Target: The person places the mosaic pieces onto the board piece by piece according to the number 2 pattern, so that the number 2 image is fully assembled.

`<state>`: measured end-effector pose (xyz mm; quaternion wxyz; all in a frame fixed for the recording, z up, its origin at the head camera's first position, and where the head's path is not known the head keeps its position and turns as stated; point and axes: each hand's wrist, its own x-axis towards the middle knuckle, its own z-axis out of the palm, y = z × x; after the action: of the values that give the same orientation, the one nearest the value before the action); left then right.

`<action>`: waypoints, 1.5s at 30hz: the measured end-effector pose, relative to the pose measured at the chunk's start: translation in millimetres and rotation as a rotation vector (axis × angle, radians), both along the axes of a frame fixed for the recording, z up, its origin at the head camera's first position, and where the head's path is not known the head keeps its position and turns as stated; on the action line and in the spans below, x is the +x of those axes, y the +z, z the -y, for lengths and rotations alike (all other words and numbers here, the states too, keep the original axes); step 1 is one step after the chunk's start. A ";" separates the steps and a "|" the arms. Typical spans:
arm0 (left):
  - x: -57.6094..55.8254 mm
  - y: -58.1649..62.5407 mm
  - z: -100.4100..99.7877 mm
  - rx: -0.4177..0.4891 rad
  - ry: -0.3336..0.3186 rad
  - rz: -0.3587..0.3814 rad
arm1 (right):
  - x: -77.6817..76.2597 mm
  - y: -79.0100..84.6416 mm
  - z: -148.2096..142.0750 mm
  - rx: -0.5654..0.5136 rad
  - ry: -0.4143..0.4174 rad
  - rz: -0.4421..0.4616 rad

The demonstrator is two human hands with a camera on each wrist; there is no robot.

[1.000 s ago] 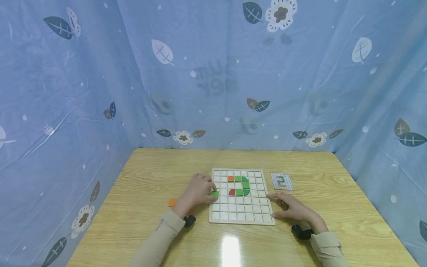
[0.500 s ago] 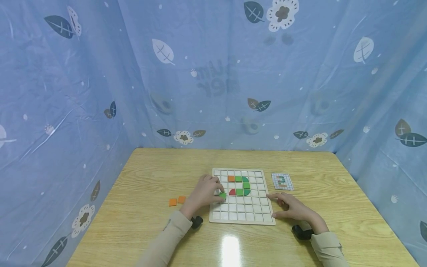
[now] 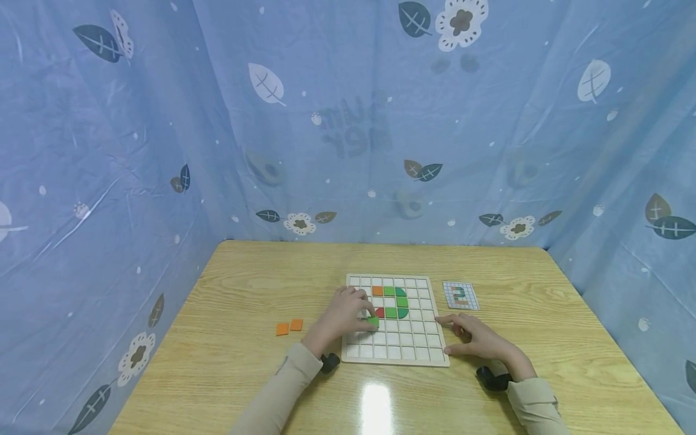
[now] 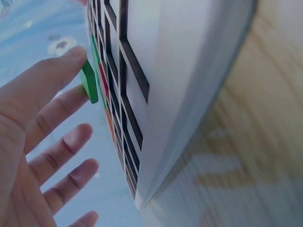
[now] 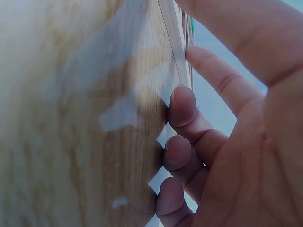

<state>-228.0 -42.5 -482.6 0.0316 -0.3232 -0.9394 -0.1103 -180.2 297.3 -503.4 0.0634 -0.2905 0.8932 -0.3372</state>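
Between thumb and index finger, my left hand [image 3: 345, 312] pinches a green square tile [image 4: 88, 82]; its other fingers are spread. The tile is over the left part of a white gridded board [image 3: 402, 354], just below a red rounded tile [image 3: 380, 312]. Orange [image 3: 377, 291] and green tiles [image 3: 389, 313] lie in the board's cells, forming a curved figure with the red one. My right hand [image 3: 476, 336] rests at the board's right edge, thumb and index fingertip touching the rim. Its other fingertips rest on the table in the right wrist view.
Two loose orange square tiles [image 3: 289, 327] lie on the wooden table [image 3: 244, 290] left of the board. A small pattern card [image 3: 460, 296] with a coloured figure on a grid lies to the right. Blue patterned curtains [image 3: 348, 121] surround the table's back and sides.
My left hand has moved right over the board with the green tile, from its left edge to beneath the red tile. The right hand stays put.
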 end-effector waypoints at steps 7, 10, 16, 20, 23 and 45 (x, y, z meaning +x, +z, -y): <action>-1.5 -7.6 -5.2 0.010 -0.001 0.017 | 1.9 3.2 -0.1 -0.014 0.021 0.002; -1.6 -8.5 -6.4 0.005 0.000 0.027 | 1.0 2.3 -0.5 -0.031 0.032 -0.006; -1.7 -8.1 -8.9 0.006 -0.006 0.031 | -1.1 0.7 -1.1 -0.024 0.028 -0.013; -1.6 -7.6 -11.0 0.006 -0.014 0.027 | -1.1 0.1 -1.8 -0.015 0.022 -0.021; -1.5 -5.9 -12.2 0.022 -0.019 0.030 | -1.4 0.2 -1.5 -0.012 0.021 -0.030; -2.4 -4.5 0.9 0.038 0.032 0.049 | -1.8 -1.5 -2.0 -0.018 0.012 -0.018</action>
<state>-230.4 -43.4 -487.1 0.0164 -0.3046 -0.9426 -0.1357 -182.0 299.3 -504.9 0.0550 -0.2994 0.8889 -0.3423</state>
